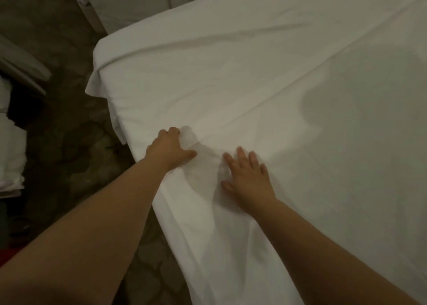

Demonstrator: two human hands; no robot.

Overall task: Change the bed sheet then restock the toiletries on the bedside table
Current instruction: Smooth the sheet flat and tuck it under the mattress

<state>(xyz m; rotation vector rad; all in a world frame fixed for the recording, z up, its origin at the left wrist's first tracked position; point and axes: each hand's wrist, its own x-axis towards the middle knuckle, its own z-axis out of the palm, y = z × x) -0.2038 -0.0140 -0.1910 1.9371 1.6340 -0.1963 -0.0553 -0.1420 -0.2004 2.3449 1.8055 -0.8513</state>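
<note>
**Both hands on the white sheet at the bed's near edge**

My left hand (169, 148) sits right at the near edge of the bed (108, 8), close to the corner that points toward the dark patterned floor (69, 142). Its fingers are curled down into the white sheet (254, 85), bunching a small fold of cloth under the knuckles, with the thumb stretched out to the side along the fabric. So that hand is grasping the sheet.

My right hand (248, 178) lies just beside it, a little further in from the edge. Its fingers are straight and spread, palm flat on the cloth, pressing it down without gripping anything. A shallow ridge of wrinkles runs between my two hands and trails back along the edge toward me.

The sheet covers the whole top of the bed. At the far left corner it hangs loose over the side, a flap sticking out past the corner. Long creases cross the middle of the bed toward the far right corner, and a soft shadow falls across the right part.

At the left edge of my view, beyond the floor, is a stack of white folded linen (10, 152).
</note>
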